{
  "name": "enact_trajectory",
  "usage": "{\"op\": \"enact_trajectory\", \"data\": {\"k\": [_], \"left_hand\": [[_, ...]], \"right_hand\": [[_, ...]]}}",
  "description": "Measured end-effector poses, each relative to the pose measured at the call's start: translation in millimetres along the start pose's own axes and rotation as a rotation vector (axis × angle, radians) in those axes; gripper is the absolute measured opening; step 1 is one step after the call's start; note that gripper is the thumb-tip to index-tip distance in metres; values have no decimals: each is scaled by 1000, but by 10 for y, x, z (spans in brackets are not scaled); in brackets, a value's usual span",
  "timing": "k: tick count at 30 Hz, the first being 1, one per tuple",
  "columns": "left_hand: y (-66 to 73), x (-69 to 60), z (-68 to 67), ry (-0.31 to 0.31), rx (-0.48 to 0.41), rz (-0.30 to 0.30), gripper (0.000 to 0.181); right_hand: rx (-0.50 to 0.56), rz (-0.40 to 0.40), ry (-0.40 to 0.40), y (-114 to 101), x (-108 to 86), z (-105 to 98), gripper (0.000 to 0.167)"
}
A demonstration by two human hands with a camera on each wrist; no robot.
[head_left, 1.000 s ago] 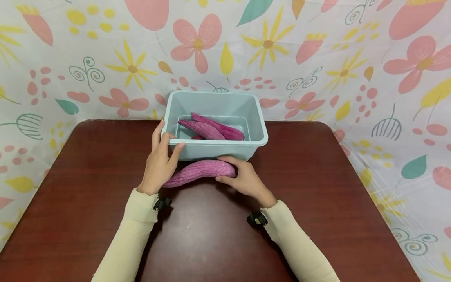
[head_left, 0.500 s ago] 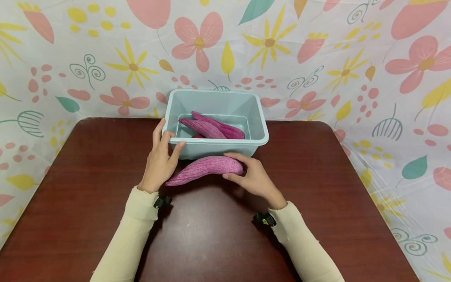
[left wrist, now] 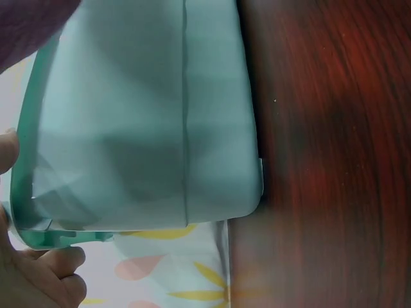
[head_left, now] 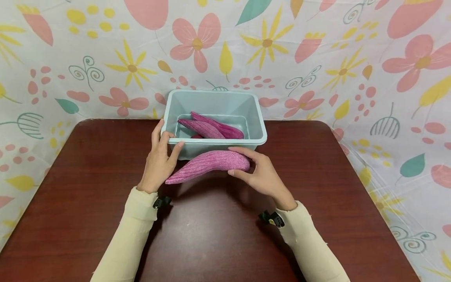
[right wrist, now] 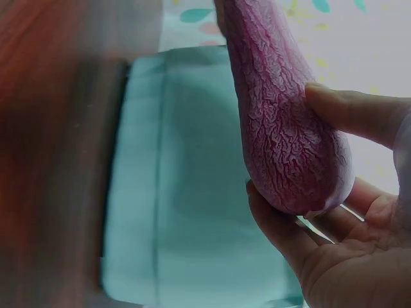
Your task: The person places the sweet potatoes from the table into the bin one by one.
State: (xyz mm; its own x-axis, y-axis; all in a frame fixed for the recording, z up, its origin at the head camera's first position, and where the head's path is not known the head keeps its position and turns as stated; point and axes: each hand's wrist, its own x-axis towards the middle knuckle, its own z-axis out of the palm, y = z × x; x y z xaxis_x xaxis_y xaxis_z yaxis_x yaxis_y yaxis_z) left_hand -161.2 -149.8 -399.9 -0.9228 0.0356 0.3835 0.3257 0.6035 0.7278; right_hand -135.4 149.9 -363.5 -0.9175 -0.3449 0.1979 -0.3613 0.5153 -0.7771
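Note:
My right hand [head_left: 262, 174] grips the thick end of a wrinkled purple eggplant [head_left: 209, 164], thumb on one side and fingers on the other. The eggplant hangs in front of a pale blue-green plastic bin [head_left: 260, 121], above the table, its thin end pointing left. At the bin's left front corner, my left hand [head_left: 155, 164] holds the rim; the left wrist view shows curled fingers [left wrist: 64, 273] under the rim. Two more purple eggplants [head_left: 220, 127] lie crossed inside the bin. A dark red thing [head_left: 196, 136] shows partly beneath them, mostly hidden by the front wall.
The bin stands at the back of a dark reddish-brown wooden table [head_left: 201, 243]. Right behind it hangs a white cloth [head_left: 225, 35] printed with flowers and leaves, which also runs along both sides.
My right hand has raised the eggplant off the table and shifted it slightly right, nearer the bin's front rim. The left hand stays on the corner, and the bin has not moved.

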Motion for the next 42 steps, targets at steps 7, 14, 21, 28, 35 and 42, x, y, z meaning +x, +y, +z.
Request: {"op": "enact_trajectory", "data": {"k": [7, 14, 21, 28, 35, 42], "left_hand": [[-11, -3, -7, 4, 8, 7, 36], [-21, -8, 14, 15, -8, 52, 31], [-25, 9, 14, 19, 36, 19, 25], [-16, 5, 5, -5, 12, 9, 25], [-16, -7, 1, -7, 22, 7, 37], [-5, 0, 1, -6, 15, 2, 34]], "right_hand": [[-13, -49, 31, -129, 57, -72, 57], [-11, -78, 62, -178, 158, -208, 56], [54, -51, 120, -149, 246, -371, 55], [42, -25, 150, -109, 367, -389, 55], [22, -12, 170, -92, 527, -383, 54], [17, 12, 176, -46, 691, -384, 55]]}}
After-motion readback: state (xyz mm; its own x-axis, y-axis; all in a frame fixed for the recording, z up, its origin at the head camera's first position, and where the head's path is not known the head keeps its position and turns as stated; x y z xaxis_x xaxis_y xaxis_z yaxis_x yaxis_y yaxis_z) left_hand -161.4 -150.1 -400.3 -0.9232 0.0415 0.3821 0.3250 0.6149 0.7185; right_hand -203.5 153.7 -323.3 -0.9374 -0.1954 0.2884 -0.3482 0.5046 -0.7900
